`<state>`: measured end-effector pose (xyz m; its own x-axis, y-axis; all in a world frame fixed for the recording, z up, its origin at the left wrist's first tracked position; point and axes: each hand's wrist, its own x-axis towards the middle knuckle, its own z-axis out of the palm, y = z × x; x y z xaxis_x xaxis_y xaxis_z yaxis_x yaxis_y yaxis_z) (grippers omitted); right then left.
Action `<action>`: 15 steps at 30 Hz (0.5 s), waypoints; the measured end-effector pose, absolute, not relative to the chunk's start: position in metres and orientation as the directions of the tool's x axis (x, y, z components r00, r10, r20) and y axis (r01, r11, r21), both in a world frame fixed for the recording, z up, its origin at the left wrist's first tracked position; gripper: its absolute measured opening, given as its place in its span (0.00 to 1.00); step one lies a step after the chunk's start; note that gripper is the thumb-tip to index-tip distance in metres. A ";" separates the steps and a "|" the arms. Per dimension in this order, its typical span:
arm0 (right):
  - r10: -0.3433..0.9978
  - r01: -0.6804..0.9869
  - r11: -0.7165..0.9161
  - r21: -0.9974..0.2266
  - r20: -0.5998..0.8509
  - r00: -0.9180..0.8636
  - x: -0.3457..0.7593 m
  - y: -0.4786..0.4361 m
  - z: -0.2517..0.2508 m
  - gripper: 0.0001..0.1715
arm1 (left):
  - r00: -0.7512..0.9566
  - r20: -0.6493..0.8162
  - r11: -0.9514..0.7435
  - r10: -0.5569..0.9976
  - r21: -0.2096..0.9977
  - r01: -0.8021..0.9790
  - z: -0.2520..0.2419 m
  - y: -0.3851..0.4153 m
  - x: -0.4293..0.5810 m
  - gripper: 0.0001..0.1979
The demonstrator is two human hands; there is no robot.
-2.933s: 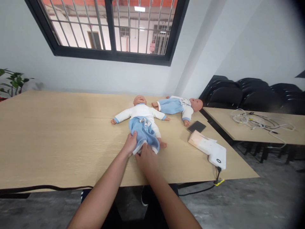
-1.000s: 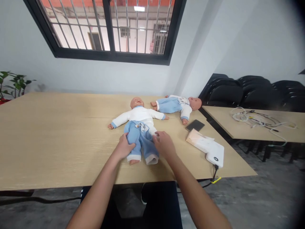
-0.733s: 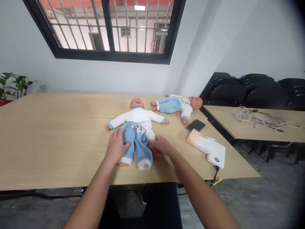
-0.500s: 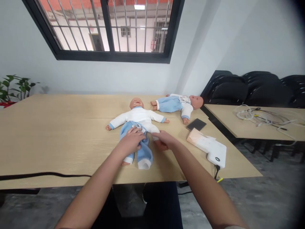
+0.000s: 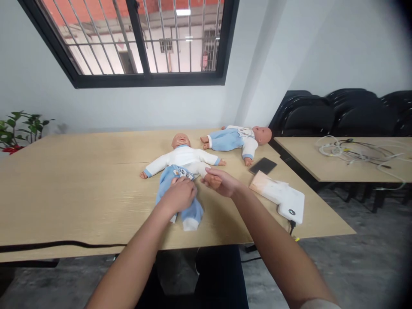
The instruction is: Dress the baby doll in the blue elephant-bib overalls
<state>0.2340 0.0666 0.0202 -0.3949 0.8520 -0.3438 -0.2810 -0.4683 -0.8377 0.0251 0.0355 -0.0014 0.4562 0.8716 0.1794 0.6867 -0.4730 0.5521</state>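
A baby doll (image 5: 185,155) in a white top lies on its back on the wooden table (image 5: 77,171). Light blue trousers (image 5: 189,210) cover its lower body. My left hand (image 5: 178,195) lies curled on the waist of the trousers and grips the cloth. Just right of the doll's hip, my right hand (image 5: 219,181) is closed around the doll's bare leg. A second doll (image 5: 236,138) in the same white and blue clothes lies further back to the right.
A dark phone (image 5: 263,165) and a white device on a pale box (image 5: 283,198) lie on the table's right side. A black cable (image 5: 58,245) runs along the front edge. Black chairs (image 5: 322,116), a second table with cables (image 5: 354,152) and a plant (image 5: 19,128) surround.
My hands have moved up from the trouser legs to the doll's waist and hip. The right hand now holds a bare leg lifted out of the trousers. The camera has shifted slightly.
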 end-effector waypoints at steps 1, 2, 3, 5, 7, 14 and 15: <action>0.866 -0.307 -0.461 -0.833 -0.347 -0.359 0.231 0.069 0.022 0.09 | 0.421 0.185 -0.444 0.888 0.586 0.678 0.004 0.035 0.025 0.10; 0.871 -0.333 -0.466 -0.820 -0.359 -0.335 0.227 0.072 0.024 0.11 | 0.385 0.186 -0.412 0.904 0.616 0.671 0.010 0.035 0.027 0.10; 0.869 -0.360 -0.480 -0.800 -0.375 -0.324 0.223 0.075 0.027 0.13 | 0.357 0.182 -0.388 0.916 0.627 0.676 0.015 0.034 0.029 0.10; 0.864 -0.422 -0.498 -0.758 -0.391 -0.317 0.214 0.084 0.033 0.15 | 0.319 0.167 -0.355 0.933 0.576 0.736 0.022 0.035 0.037 0.10; 0.867 -0.461 -0.494 -0.737 -0.381 -0.321 0.205 0.095 0.039 0.14 | 0.290 0.157 -0.330 0.944 0.448 0.831 0.025 0.038 0.049 0.14; 0.911 -0.393 -0.388 -0.834 -0.281 -0.304 0.205 0.129 0.051 0.07 | 0.246 0.343 -0.344 0.907 0.264 0.901 0.020 0.063 0.052 0.19; 0.917 -0.374 -0.366 -0.852 -0.262 -0.300 0.208 0.131 0.051 0.06 | 0.225 0.367 -0.343 0.903 0.295 0.892 0.018 0.066 0.044 0.19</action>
<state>0.2076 0.1306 0.0506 -0.3003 0.9170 -0.2624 -0.3741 -0.3663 -0.8520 0.0441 0.0663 0.0184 0.2253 0.9026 0.3669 0.8919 -0.3426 0.2951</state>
